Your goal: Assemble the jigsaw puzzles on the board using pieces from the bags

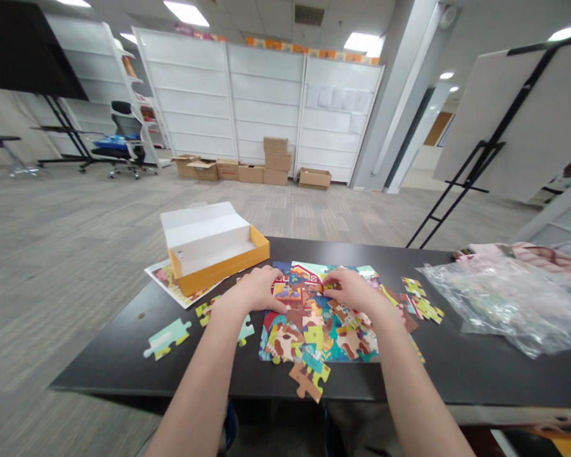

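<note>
Colourful puzzle pieces lie heaped on a printed picture sheet (pixel 333 349) in the middle of the black table. My left hand (pixel 259 289) rests at the sheet's upper left, its thumb and fingers apart around an orange and purple piece (pixel 288 292); whether it grips that piece is unclear. At the sheet's upper middle, my right hand (pixel 349 289) has its fingers bent together over small pieces, and what they hold is too small to name. Between the hands a red barn print (pixel 307 274) shows. A brown piece (pixel 306 381) lies near the front table edge.
An open yellow box (pixel 223 270) stands at the back left, on a printed card (pixel 164 279). Loose pieces (pixel 167 338) lie left of the sheet, others (pixel 423 301) to its right. Clear plastic bags (pixel 509 301) and pink striped cloth (pixel 537 257) cover the table's right side.
</note>
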The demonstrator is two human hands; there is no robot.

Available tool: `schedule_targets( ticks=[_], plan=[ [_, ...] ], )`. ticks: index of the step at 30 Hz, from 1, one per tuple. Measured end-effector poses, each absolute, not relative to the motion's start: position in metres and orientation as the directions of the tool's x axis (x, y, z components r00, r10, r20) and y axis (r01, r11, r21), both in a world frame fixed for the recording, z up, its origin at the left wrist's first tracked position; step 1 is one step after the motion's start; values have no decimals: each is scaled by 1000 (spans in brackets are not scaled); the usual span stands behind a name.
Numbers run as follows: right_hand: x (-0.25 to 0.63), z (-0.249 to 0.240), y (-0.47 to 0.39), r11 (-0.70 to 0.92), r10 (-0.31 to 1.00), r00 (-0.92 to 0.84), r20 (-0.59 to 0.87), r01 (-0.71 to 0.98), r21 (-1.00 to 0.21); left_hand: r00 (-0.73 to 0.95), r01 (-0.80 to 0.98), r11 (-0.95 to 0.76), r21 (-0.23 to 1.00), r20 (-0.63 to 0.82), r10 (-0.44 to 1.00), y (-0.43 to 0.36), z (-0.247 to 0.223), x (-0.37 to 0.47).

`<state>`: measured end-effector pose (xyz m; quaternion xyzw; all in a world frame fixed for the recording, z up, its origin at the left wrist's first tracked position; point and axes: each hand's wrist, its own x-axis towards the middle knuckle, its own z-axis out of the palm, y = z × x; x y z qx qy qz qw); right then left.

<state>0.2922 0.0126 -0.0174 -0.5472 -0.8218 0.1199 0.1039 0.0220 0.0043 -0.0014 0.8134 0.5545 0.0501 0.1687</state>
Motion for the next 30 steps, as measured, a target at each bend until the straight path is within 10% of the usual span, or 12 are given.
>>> schedule_targets(
  ticks=[21, 30],
  plan=[
    [310, -3, 6, 355, 935, -325, 144, 857, -374, 404, 853, -342, 394, -85, 911, 14, -13, 17],
    [448, -2, -25, -140, 967, 191, 171, 953, -270, 425, 849, -347, 398, -126, 896, 15, -7, 17]
  ],
)
